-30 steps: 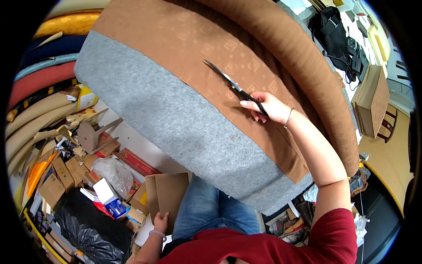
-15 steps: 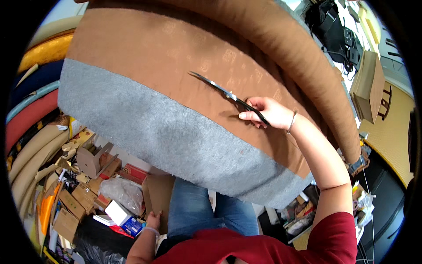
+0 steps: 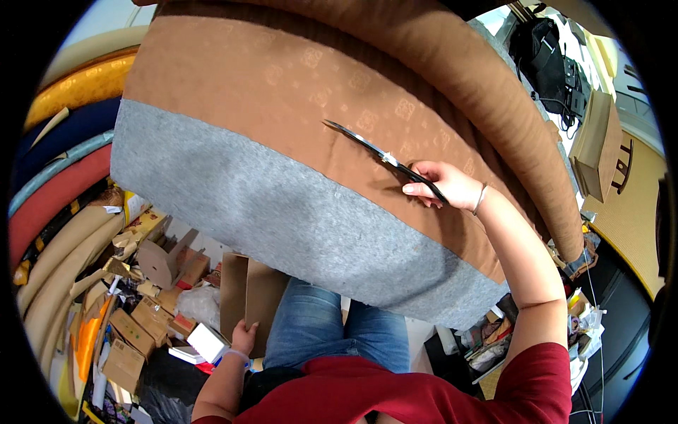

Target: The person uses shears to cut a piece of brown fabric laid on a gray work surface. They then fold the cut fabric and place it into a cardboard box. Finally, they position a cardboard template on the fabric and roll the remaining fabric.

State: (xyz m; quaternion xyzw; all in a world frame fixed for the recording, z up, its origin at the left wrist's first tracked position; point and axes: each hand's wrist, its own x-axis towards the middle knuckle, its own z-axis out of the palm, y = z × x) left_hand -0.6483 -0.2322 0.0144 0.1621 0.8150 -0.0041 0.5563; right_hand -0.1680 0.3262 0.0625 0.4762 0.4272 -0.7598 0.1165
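My right hand is closed around the dark handles of long scissors, whose blades look closed and point up and to the left. The scissors are over brown patterned cloth, which lies on a grey felt-covered table with its cut edge running across the felt. Along the far side curves a thick roll of the same cloth. Below the table edge, my left hand pinches the near edge of a folded brown cardboard piece beside my left thigh.
Rolls of coloured cloth stand at the left. Cardboard boxes, scraps and plastic bags crowd the floor there. At the far right are a black bag, a long box and a chair. More clutter lies below the table at right.
The view has shifted, so the table and scissors appear farther right. My left hand has come up a little, and more of the cardboard shows beside my thigh. My right hand keeps the scissors.
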